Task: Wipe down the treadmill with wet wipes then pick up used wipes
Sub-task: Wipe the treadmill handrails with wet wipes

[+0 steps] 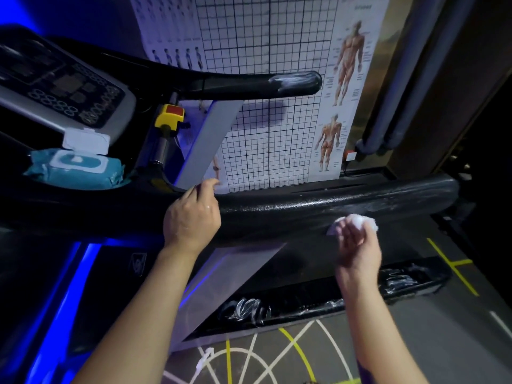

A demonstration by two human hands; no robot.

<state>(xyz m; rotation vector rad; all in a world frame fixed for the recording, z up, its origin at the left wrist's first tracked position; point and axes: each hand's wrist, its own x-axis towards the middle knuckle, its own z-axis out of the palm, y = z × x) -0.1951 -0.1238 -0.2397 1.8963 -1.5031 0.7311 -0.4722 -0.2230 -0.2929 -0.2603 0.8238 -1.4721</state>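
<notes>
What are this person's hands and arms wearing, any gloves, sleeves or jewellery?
Nothing that shows. The left hand and the right hand are bare: no gloves, no ring, watch or wristband visible. Both forearms are uncovered down to the picture's edge, so no sleeve comes into view. The back of the left hand glistens as if damp.

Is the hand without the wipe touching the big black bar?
Touching. The head view shows the left hand lying across the black handrail with no gap; the right hand grips the wipe.
</notes>
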